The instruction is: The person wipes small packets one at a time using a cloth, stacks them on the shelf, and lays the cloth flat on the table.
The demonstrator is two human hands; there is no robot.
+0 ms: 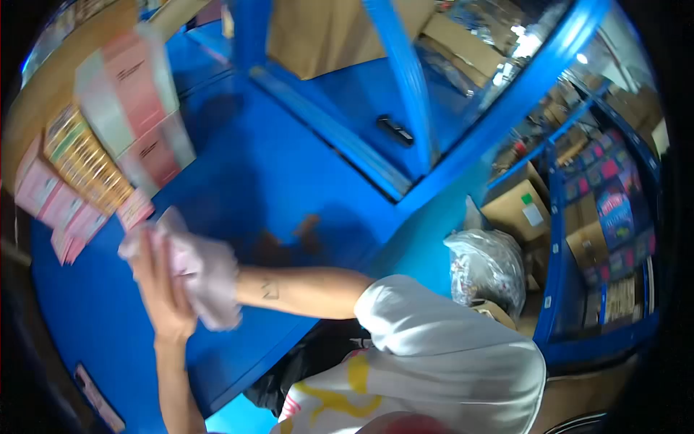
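A crumpled pale pink cloth (pixel 206 278) is at the left of the head view, over the blue table (pixel 282 181). My left hand (pixel 163 293) grips its left side, with the fingers closed along the folds. From the right, my right forearm (pixel 311 291) runs into the cloth. That fabric covers my right hand, so its fingers are hidden. Just beyond the cloth lie small pink boxes (pixel 69 206), with a yellow patterned stack (pixel 90 159) leaning against them. The cloth and the left fingers are slightly blurred.
Tall pink-and-white boxes (pixel 134 101) stand at the back left. A phone (pixel 99 398) lies near the front left edge. A blue metal frame (pixel 325 137) crosses the table's far side, with a black object (pixel 395 130) behind it. To the right are a plastic bag (pixel 488 267) and loaded shelves (pixel 607 210).
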